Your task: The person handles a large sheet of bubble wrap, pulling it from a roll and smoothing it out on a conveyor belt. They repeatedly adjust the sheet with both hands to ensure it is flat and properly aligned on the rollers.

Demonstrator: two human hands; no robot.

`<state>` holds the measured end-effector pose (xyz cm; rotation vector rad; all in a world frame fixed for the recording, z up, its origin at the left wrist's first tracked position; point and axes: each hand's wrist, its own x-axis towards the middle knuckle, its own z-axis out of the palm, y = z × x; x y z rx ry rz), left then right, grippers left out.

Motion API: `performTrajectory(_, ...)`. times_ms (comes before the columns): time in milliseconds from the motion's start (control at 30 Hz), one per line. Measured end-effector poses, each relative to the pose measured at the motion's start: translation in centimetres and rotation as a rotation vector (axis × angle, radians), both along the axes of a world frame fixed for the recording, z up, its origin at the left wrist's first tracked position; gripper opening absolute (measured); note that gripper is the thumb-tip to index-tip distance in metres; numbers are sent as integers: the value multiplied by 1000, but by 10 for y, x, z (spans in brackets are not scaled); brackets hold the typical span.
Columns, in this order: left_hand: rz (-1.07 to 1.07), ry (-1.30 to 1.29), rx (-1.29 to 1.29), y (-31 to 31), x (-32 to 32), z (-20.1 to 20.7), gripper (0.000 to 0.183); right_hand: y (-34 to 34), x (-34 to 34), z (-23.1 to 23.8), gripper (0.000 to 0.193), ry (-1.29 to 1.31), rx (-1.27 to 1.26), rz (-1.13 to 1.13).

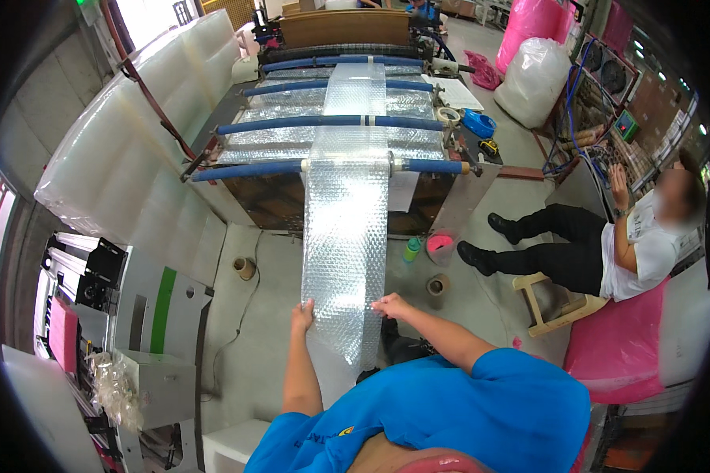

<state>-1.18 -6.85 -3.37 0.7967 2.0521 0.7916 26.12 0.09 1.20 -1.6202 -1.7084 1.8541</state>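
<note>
A long strip of clear bubble wrap (345, 229) runs from the machine's rollers down toward me, its lower end hanging near my body. My left hand (302, 315) pinches the strip's left edge. Opposite it, my right hand (390, 306) is closed on the right edge, fingers bent round the film. Between my hands the wrap is stretched out and shines with glare. Farther off, it passes over a blue roller (260, 169) at the front of the machine and under or over several more behind it; which, I cannot tell.
On the right a seated person (631, 244) stretches both legs toward the machine. A beige stool (540, 307) stands close by. Cardboard cores (244, 269), a green bottle (412, 249) and a cable lie on the floor. Large wrapped rolls (146, 134) line the left; another machine (154, 315) stands nearer.
</note>
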Motion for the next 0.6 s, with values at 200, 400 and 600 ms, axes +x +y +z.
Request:
performTrajectory(200, -38, -66, -93, 4, 4, -20, 49, 1, 5, -30, 27, -23, -16, 37)
performTrajectory(400, 31, 130, 44, 73, 6, 5, 48, 63, -2, -36, 25, 53, 14, -91)
performTrajectory(600, 6, 92, 74, 144, 7, 45, 47, 124, -13, 1, 23, 140, 105, -206)
